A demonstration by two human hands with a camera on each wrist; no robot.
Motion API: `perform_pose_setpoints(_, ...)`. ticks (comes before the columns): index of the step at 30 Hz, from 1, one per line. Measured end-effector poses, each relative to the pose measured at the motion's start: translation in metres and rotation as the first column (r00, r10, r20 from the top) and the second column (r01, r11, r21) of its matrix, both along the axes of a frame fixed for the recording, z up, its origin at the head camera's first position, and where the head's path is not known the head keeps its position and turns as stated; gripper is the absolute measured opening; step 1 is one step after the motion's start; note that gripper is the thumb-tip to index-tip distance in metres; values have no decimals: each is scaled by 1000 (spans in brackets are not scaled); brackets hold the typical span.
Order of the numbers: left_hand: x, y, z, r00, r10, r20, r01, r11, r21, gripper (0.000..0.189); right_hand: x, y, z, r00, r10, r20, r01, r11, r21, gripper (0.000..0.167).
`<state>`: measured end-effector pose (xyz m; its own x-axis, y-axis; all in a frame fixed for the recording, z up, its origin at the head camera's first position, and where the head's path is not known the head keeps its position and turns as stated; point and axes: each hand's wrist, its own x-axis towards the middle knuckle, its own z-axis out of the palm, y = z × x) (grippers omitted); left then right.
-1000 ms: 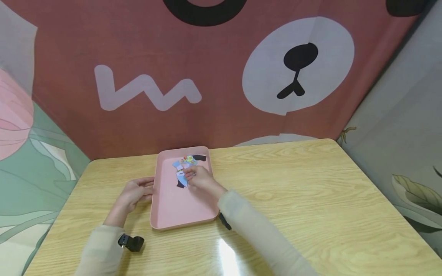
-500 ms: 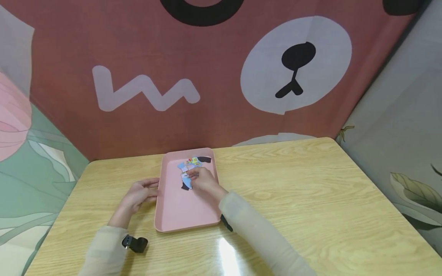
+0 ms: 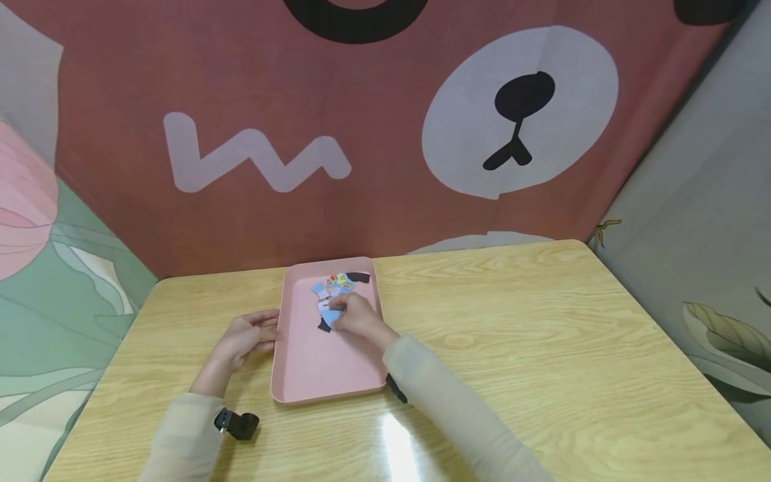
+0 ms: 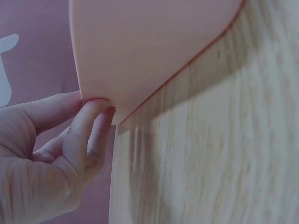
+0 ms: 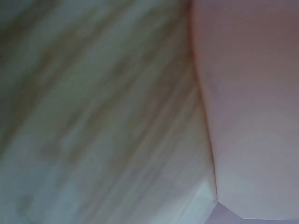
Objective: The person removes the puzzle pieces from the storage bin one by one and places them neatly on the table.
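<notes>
A pink tray (image 3: 325,375) lies on the wooden table. Inside it are several flat cut-out pieces forming a cartoon-like patch: a light-blue piece (image 3: 330,319), a black piece (image 3: 324,325), another black piece (image 3: 359,277) at the top, and a colourful piece (image 3: 339,279). My right hand (image 3: 360,318) reaches over the tray's right side, its fingers and thumb on the light-blue piece and partly covering it. My left hand (image 3: 242,337) is beside the tray, fingertips against its left wall (image 4: 140,46) near the rim. The right wrist view shows no hand.
The wooden table (image 3: 512,335) stretches right of the tray, its back edge along a reddish bear-print curtain (image 3: 385,187). A black wrist device (image 3: 237,424) sits on the left sleeve, another (image 3: 395,388) under the right one.
The tray has slid slightly right, with the left hand following at its wall. Under the right fingers the light-blue piece has shifted a little to the right.
</notes>
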<state>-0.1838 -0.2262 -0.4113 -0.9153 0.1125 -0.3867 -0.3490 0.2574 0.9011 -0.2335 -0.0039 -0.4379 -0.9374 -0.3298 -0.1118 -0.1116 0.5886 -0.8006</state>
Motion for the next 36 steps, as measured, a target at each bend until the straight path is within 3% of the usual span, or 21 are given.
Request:
perform_pose_setpoints(7, 0, 1, -1, 1000, 8, -6, -7, 1000, 12, 63, 0, -2, 0, 999, 24, -31, -22, 998, 63, 42)
perform_pose_setpoints(19, 1, 2, -2, 1000, 11, -12, -10, 1000, 16, 61, 1, 3, 3, 998, -26, -62, 28, 999, 34, 28)
perform_pose_setpoints(29, 2, 2, -1, 1000, 6, -8, -6, 1000, 15, 62, -1, 9, 13, 997, -3, 71, 8, 997, -72, 21)
perform_pose_setpoints(36, 1, 2, -1, 1000, -2, -5, 2, 1000, 8, 62, -2, 13, 13, 993, 28, 115, -14, 993, -120, 23)
